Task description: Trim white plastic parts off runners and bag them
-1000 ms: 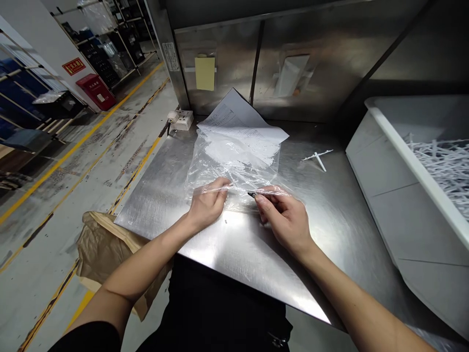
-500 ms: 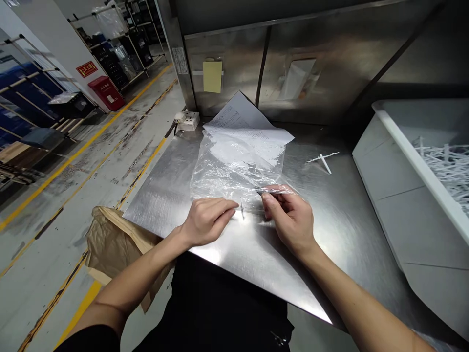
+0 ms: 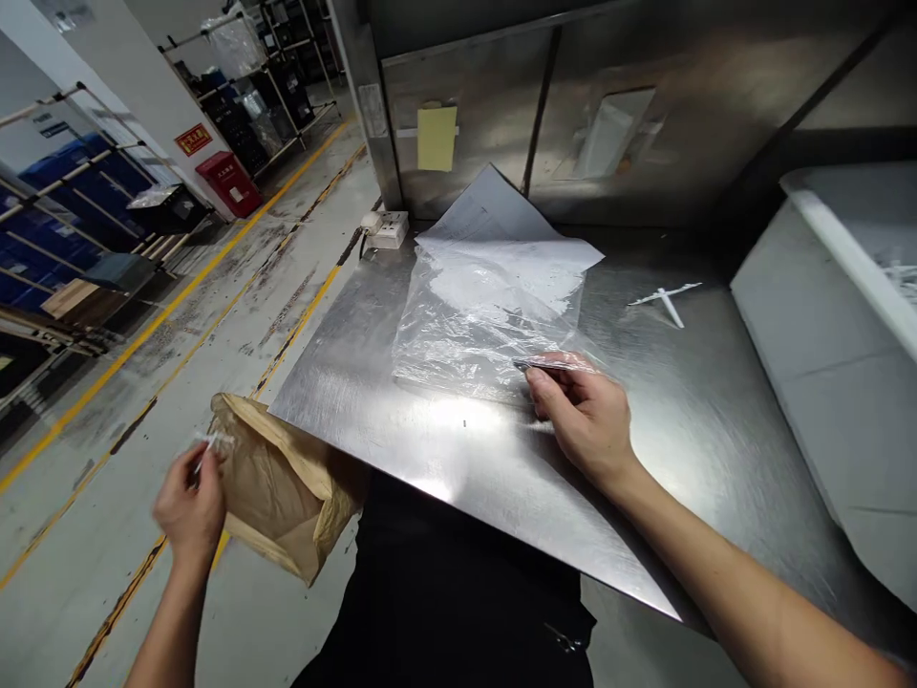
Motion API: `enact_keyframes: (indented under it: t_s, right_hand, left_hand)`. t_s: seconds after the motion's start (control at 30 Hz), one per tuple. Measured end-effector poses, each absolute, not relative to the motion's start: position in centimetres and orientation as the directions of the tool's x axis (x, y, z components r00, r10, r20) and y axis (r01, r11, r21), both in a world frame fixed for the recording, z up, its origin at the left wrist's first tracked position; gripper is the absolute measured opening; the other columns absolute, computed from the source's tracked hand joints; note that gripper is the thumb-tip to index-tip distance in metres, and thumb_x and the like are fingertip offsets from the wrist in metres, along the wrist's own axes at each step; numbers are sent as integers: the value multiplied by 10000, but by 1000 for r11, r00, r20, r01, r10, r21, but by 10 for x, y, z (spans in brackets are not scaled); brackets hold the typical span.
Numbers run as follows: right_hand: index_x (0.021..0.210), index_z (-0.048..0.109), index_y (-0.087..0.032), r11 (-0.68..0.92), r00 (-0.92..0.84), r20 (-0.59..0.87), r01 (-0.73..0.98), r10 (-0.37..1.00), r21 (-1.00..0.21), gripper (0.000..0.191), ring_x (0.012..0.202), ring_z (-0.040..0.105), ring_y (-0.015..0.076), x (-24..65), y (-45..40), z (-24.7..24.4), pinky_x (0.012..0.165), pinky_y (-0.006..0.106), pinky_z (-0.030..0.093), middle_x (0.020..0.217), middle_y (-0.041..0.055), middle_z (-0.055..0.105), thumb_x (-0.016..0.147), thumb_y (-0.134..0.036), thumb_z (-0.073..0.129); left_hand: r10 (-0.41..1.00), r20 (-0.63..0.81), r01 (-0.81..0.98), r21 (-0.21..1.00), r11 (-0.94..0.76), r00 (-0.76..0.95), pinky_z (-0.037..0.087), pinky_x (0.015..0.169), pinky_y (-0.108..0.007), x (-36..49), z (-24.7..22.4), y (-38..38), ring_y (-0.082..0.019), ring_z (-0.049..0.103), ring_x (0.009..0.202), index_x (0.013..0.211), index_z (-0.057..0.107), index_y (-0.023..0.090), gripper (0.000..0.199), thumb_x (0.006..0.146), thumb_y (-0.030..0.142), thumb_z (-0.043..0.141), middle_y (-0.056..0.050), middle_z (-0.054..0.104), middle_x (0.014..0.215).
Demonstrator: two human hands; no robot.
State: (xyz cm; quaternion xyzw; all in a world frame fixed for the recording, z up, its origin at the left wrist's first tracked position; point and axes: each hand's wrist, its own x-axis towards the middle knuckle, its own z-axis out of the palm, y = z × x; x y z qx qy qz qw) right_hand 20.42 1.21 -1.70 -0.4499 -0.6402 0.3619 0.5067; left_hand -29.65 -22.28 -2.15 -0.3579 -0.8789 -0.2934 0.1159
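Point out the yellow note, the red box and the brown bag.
Yellow note [image 3: 437,139]: head view, middle of its face.
Red box [image 3: 230,184]: head view, its front.
Brown bag [image 3: 268,478]: head view, inner wall.

To my left, a red box [image 3: 229,184] stands by a pillar [image 3: 143,81]; blue bins [image 3: 90,182] sit on a rack [image 3: 27,203]. Ahead of me, a yellow note [image 3: 437,139] hangs on a metal panel [image 3: 494,100] near a white socket [image 3: 388,231].

The metal table [image 3: 336,382] is gleaming smooth, brushed with fine scratches. On it the clear plastic bag [image 3: 465,344] is glinting, glossy and wrinkled, while the sheet [image 3: 494,210] is showing matt white paper. The open sack [image 3: 265,478] is looking like creased brown paper, and the black clothing [image 3: 458,592] is appearing as dull cloth.
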Motion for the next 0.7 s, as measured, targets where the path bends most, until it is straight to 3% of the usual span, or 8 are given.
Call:
enact_keyframes:
  t_s: [0.07, 0.13, 0.23, 0.3, 0.37, 0.43, 0.53, 0.7]
  right_hand:
    - [1091, 807, -166, 328, -80, 318, 204, 945, -923, 348, 738, 674, 187, 202, 13, -17, 610, 309, 519, 969, 86, 764, 1058, -498, 709]
    - [1067, 808, -168, 329, -85, 318, 206, 944, -922, 343, 718, 646, 170, 201, 15, -16, 638, 306, 513, 946, 64, 752, 1056, -493, 700]
    - [1021, 810, -172, 345, -97, 332, 210, 938, -915, 317, 750, 656, 164, 198, 17, -11, 696, 297, 508, 952, 52, 759, 1052, -458, 677]
    - [988, 809, -170, 343, -94, 330, 236, 939, -909, 322, 729, 641, 161, 197, 17, -8, 678, 290, 478, 896, 41, 749, 1047, -452, 666]
    - [968, 811, -169, 342, -88, 331, 270, 940, -900, 329, 683, 610, 159, 195, 17, -7, 656, 288, 446, 789, 18, 712, 1042, -456, 667]
    - [1002, 821, -168, 358, -99, 345, 290, 934, -888, 312, 687, 619, 165, 192, 17, -9, 677, 289, 448, 765, 12, 711, 1046, -437, 668]
    - [1007, 821, -180, 388, -125, 367, 311, 922, -868, 244, 724, 647, 170, 189, 19, -10, 714, 284, 458, 791, 14, 732, 1053, -371, 676]
    - [973, 790, -214, 395, -75, 400, 401, 913, -827, 153, 820, 694, 171, 191, 26, -2, 782, 267, 470, 871, 4, 769, 1051, -328, 724]
  left_hand:
    - [560, 242, 609, 267, 747, -792, 675, 842, -598, -321, -34, -251, -438, 831, 966, 1156, 811, 212, 459, 983, 592, 620, -149, 851, 982]
    - [669, 149, 685, 128, 717, -728, 670, 771, -647, -337, -42, -265, -499, 820, 949, 1011, 820, 220, 401, 929, 574, 650, -192, 853, 1004]
    - [728, 379, 813, 145, 563, -572, 672, 797, -715, -333, -33, -249, -525, 808, 1030, 1169, 832, 329, 361, 901, 493, 655, -139, 868, 1115]
    - [702, 561, 896, 221, 384, -439, 653, 938, -775, -311, -10, -214, -521, 785, 1174, 1395, 765, 485, 504, 908, 455, 640, -35, 857, 1262]
    - [668, 701, 966, 228, 123, -250, 604, 1103, -789, -276, 23, -165, -486, 770, 1260, 1462, 713, 593, 599, 895, 406, 682, 64, 817, 1388]
    - [575, 816, 974, 175, -143, -63, 611, 1155, -726, -232, 59, -110, -429, 794, 1228, 1411, 765, 565, 568, 895, 330, 730, 72, 826, 1363]
    - [425, 871, 853, 14, -522, 246, 698, 1026, -563, -150, 106, -36, -330, 839, 1068, 1357, 817, 410, 480, 915, 225, 786, 3, 870, 1210]
    - [141, 731, 451, -247, -858, 668, 696, 911, -407, -13, 147, 14, -285, 852, 1040, 1439, 743, 279, 537, 943, 78, 787, -90, 861, 1217]
